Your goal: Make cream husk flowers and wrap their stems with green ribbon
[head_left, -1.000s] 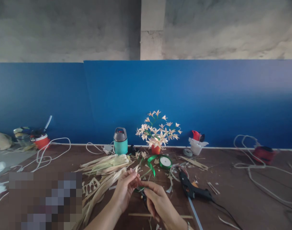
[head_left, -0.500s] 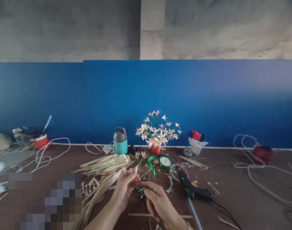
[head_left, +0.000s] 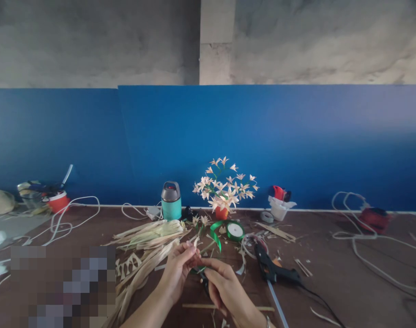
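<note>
In my left hand [head_left: 178,266], thumb and fingers pinch a small pale corn-husk flower [head_left: 196,241], its petals pointing up. My right hand [head_left: 225,283] is close against it on the right, index finger reaching to the left fingertips and the other fingers curled. Whatever the right fingers grip, perhaps a thin stem, is too small to make out. Below the hands lies a dark-handled tool [head_left: 204,283], partly covered, with something green beside it. Just beyond are a green ribbon spool [head_left: 235,231] and a pot of husk flowers [head_left: 222,212].
Dried corn husks [head_left: 149,237] spread to the left. On the right lie a black glue gun [head_left: 274,269] with its cord and a white tub [head_left: 279,210]. A teal flask [head_left: 171,207] stands at the back by the blue panel [head_left: 228,123]. A thin stick [head_left: 194,306] lies in front.
The flower in my left fingers has turned slightly. Both hands stay in nearly the same place.
</note>
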A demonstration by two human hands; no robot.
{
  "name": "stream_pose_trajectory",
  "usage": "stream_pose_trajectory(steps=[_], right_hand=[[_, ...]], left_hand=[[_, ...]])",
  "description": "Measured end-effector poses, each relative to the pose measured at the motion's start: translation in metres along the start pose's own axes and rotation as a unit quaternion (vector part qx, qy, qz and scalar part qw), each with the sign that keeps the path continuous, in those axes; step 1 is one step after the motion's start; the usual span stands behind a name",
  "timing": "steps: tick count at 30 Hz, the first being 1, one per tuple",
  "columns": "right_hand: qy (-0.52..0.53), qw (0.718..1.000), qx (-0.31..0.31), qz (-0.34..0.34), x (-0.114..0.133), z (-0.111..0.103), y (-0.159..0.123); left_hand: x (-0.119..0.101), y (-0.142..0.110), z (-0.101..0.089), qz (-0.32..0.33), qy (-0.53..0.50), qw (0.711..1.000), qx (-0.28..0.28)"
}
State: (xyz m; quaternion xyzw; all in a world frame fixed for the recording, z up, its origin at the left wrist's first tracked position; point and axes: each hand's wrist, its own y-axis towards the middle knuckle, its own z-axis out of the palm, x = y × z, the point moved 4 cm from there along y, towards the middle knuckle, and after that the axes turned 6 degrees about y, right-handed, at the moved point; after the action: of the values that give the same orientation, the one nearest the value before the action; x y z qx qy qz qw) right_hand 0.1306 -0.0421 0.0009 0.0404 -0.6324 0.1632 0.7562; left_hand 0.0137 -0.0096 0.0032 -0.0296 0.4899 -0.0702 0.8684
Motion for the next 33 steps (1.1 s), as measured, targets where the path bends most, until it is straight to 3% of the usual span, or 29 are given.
stream_pose_trajectory(steps=[17,27,33], right_hand=[[-0.002,1.000,-0.007,-0.031,0.002,0.004,-0.001],[-0.029,0.998,-0.025,-0.040,0.007,0.008,-0.001],[-0.035,0.998,-0.024,-0.047,-0.004,0.008,0.004]], left_hand=[[-0.003,-0.004,0.003,0.059,0.037,0.998,-0.005],[0.000,-0.003,0.003,0.064,0.029,0.997,-0.038],[-0.003,-0.005,0.006,0.056,0.048,0.997,-0.039]])
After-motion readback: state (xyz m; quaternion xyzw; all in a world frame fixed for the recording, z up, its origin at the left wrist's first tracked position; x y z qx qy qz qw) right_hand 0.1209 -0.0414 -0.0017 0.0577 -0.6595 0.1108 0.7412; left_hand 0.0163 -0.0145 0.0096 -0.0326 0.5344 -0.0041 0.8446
